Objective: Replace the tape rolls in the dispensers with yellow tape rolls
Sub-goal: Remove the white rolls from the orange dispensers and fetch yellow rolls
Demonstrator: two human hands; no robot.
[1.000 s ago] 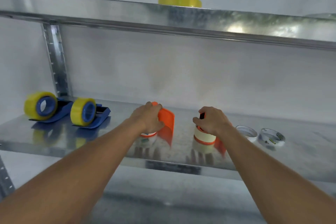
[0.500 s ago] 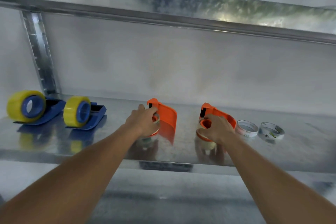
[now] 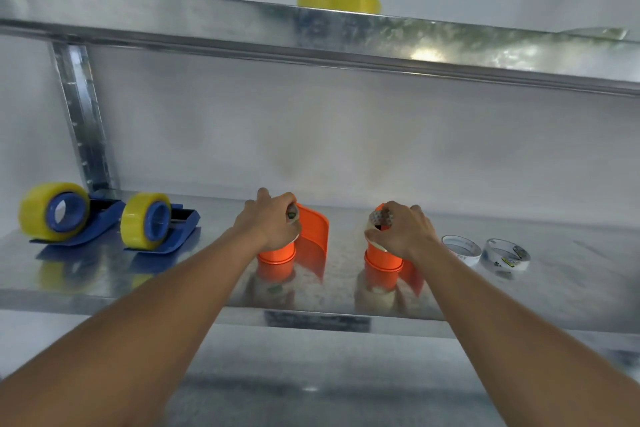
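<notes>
Steel shelf (image 3: 104,274) — my left hand (image 3: 268,224) and right hand (image 3: 407,232) each gripped a roll atop an orange dispenser (image 3: 311,236); labels unreadable.

Both arms outstretched, left hand (image 3: 268,224) grip curled, right hand (image 3: 405,232) grip curled

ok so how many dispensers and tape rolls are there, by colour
blue dispensers: 2
orange dispensers: 2
yellow rolls: 3
white rolls: 2
total: 9
</notes>
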